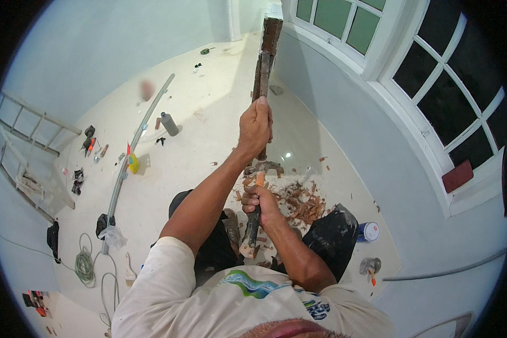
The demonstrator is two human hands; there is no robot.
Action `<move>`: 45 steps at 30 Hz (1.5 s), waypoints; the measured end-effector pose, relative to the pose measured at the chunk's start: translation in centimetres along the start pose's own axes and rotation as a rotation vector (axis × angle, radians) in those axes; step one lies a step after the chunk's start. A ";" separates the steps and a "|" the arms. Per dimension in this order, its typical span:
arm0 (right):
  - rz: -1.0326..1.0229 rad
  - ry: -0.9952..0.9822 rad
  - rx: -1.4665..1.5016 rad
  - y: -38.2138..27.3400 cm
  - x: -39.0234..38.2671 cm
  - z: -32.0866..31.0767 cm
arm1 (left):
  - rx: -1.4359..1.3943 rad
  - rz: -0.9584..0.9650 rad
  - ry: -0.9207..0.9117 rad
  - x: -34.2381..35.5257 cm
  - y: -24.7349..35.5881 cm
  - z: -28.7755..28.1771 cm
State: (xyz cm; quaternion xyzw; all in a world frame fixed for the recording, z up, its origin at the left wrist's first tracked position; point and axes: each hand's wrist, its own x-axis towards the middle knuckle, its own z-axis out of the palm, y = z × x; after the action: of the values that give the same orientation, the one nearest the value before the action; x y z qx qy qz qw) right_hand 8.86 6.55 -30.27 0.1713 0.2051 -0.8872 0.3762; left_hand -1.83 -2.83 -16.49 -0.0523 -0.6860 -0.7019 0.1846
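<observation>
My left hand [255,124] is wrapped round a long, narrow, rough brown plank [268,39] with white patches at its top end. Below it, my right hand [257,204] grips the orange and dark handle of a hammer [260,179], whose grey metal head [265,167] is at the plank's lower end; whether they touch I cannot tell. Reddish-brown wood chips [304,205] lie scattered on the pale floor between and beside my bent legs.
A window [445,62] and sill are at right. Around me lie a metal rail [130,143], grey bottle [169,125], yellow bottle [133,163], coiled cord [84,262], blue-white can [368,231] and scattered tools. A ladder [31,127] stands against the left wall.
</observation>
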 end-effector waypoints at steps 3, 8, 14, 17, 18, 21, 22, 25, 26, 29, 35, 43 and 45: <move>0.002 -0.022 0.078 0.1 0.6 -0.5 | -0.021 0.091 0.016 1.3 -2.1 0.0; 0.097 -0.316 0.185 -2.6 -0.6 1.5 | -0.013 0.127 0.031 2.4 -3.4 0.0; -0.053 -0.261 0.033 -1.2 -0.5 1.5 | 0.016 0.120 0.038 2.8 -3.6 0.3; -0.065 -0.083 0.196 -0.1 1.0 1.3 | 0.038 0.129 0.035 2.7 -3.8 0.2; -0.052 -0.041 0.231 -0.2 1.1 1.4 | 0.048 0.137 0.038 2.8 -3.9 0.2; 0.036 -0.315 0.119 -2.2 -0.7 3.5 | 0.062 0.135 0.089 2.6 -4.1 -0.2; 0.039 -0.351 0.114 -2.7 -1.0 3.9 | 0.045 0.112 0.080 2.5 -3.8 0.0; -0.048 -0.334 0.047 -1.5 0.0 1.7 | 0.016 0.090 0.057 2.7 -3.0 0.5; -0.086 -0.307 0.018 -0.5 0.3 1.4 | 0.025 0.106 0.057 2.7 -3.3 0.3; -0.084 0.148 0.257 0.0 1.1 2.2 | 0.036 0.118 0.063 2.7 -3.5 0.4; 0.006 -0.456 0.133 -3.5 0.3 2.9 | 0.023 0.070 0.077 2.6 -3.3 0.3; 0.037 -0.222 0.280 -2.3 3.1 1.0 | 0.053 0.155 0.100 3.7 -3.8 0.2; 0.074 -0.477 0.185 -4.2 -1.4 5.2 | 0.066 0.178 0.112 3.2 -4.3 -0.2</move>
State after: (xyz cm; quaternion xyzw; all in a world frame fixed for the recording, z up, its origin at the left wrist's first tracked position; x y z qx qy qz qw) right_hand 5.87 7.48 -24.15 -0.0018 0.0220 -0.9030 0.4290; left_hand -6.21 -3.64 -19.51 -0.0675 -0.6899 -0.6615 0.2861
